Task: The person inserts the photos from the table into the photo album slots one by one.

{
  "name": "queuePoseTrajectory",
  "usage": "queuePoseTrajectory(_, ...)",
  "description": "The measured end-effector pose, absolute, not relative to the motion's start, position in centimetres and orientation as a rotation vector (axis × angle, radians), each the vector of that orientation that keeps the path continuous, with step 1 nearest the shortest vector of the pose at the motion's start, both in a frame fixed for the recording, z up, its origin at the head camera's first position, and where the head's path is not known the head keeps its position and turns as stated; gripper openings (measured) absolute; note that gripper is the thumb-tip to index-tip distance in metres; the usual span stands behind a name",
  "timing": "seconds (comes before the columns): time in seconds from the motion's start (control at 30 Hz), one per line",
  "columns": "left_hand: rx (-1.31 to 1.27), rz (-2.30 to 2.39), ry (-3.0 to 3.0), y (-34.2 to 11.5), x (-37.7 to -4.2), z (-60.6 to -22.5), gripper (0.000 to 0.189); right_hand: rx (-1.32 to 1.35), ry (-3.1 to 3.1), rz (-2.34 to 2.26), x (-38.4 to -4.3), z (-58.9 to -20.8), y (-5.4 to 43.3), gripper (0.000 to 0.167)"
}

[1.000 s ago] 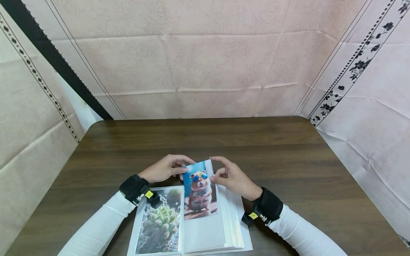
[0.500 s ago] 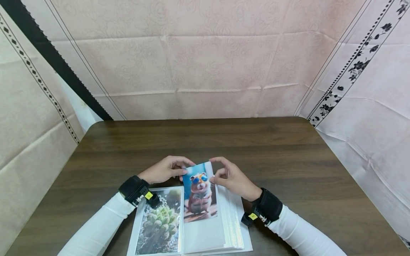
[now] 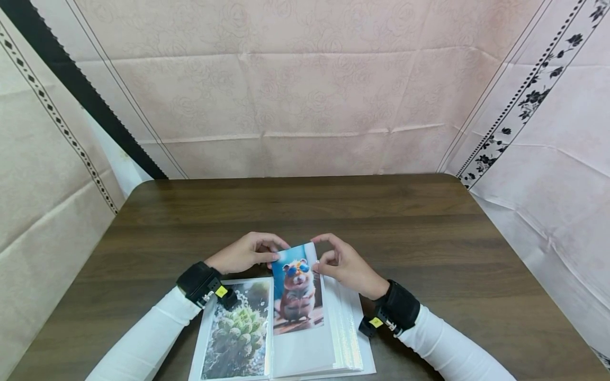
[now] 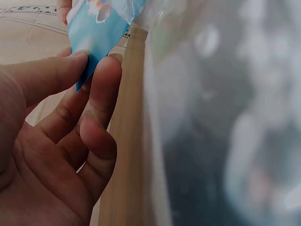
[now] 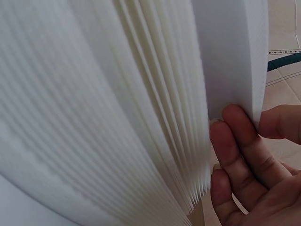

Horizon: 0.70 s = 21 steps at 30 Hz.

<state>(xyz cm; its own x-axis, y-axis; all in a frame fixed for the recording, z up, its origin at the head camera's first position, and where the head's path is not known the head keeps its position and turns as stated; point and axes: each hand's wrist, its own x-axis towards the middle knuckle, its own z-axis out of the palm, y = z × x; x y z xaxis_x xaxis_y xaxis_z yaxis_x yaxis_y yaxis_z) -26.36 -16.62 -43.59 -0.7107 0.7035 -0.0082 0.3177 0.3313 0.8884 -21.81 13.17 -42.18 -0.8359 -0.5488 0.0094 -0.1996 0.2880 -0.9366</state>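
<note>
A photo album [image 3: 305, 352] lies spread at the table's near edge. A photo of a hamster in sunglasses [image 3: 297, 296] sits partly inside the clear pocket of its right page, its top sticking out. My left hand [image 3: 245, 251] pinches the photo's upper left corner between thumb and fingers; the blue corner of the hamster photo [image 4: 96, 42] shows in the left wrist view. My right hand [image 3: 345, 267] is at the photo's upper right, its index finger at the top corner. In the right wrist view, my right thumb and fingers [image 5: 244, 127] pinch a white sheet edge [image 5: 254, 61].
On the album's left page is a photo of a green succulent [image 3: 240, 328]. Several more pages [image 5: 155, 84] are stacked beneath the right page. The brown wooden table [image 3: 305, 206] reaches back to a patterned cloth [image 3: 305, 106] hanging behind it.
The hamster photo has slid a little down into the pocket, toward the near edge. Both hands have shifted down only very slightly and keep their hold.
</note>
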Motion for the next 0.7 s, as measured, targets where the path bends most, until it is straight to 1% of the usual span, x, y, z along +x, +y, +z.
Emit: queuePoseTrajectory(0.7,0.938,1.31,2.23,-16.57,-26.21,-43.81,0.027,-0.687,2.23,-1.584,-21.74,-42.29,13.22,0.042)
